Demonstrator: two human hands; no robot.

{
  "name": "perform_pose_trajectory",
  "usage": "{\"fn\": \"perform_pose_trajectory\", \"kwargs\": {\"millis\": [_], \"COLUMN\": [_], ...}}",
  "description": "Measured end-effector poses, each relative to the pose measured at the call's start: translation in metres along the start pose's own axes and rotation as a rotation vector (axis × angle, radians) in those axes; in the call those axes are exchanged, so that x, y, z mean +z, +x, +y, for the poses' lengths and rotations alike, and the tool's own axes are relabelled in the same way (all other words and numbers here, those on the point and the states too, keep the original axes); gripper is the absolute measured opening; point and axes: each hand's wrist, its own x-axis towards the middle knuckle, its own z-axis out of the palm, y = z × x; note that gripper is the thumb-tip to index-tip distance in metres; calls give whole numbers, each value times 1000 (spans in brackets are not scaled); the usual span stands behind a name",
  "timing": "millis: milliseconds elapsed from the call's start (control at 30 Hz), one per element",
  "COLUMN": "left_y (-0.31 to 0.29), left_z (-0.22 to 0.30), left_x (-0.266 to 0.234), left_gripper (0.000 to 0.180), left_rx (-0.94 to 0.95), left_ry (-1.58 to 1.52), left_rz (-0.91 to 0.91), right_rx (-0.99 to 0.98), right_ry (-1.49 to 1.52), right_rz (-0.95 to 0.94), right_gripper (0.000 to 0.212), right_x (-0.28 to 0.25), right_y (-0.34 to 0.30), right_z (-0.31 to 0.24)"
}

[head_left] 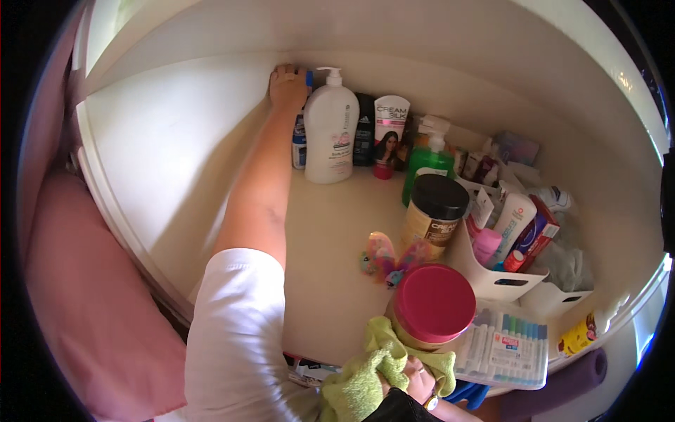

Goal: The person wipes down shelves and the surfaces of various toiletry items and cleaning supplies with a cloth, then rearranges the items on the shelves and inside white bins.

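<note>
My left hand reaches to the back left corner of the shelf, its fingers curled at the top of a blue-capped bottle. That bottle is partly hidden by a big white pump bottle just to its right. Low in the view, my right hand, with a ring and a watch, clutches a yellow-green cloth. The cloth touches a jar with a magenta lid. Beyond the jar lies a colourful winged toy.
Along the back stand a dark bottle and a white-and-pink tube. A green pump bottle and black-lidded jar are nearer. White bins and a marker case line the right. A pink fabric hangs left.
</note>
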Motion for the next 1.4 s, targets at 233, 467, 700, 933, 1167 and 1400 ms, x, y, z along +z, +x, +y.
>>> {"fn": "perform_pose_trajectory", "kwargs": {"millis": [233, 467, 700, 933, 1167, 1400], "left_y": [12, 16, 14, -17, -53, -43], "left_z": [-7, -1, 11, 14, 82, 62], "left_x": [32, 35, 27, 27, 11, 31], "left_gripper": [43, 40, 40, 47, 102, 95], "left_rx": [-46, -48, 25, 25, -101, -23], "left_ry": [-431, -506, -176, -294, -545, -627], "left_rz": [29, -20, 98, 550, 181, 116], "right_rx": [280, 69, -59, -137, -107, -131], "right_ry": [49, -138, -133, -139, -121, -123], "right_rz": [-65, -51, -73, -115, -48, -65], "right_gripper": [43, 31, 24, 23, 22, 22], "right_x": [2, 5, -2, -3, -4, -2], "right_y": [-7, 2, 14, 16, 10, 12], "right_z": [-16, -11, -5, -7, -4, -4]}}
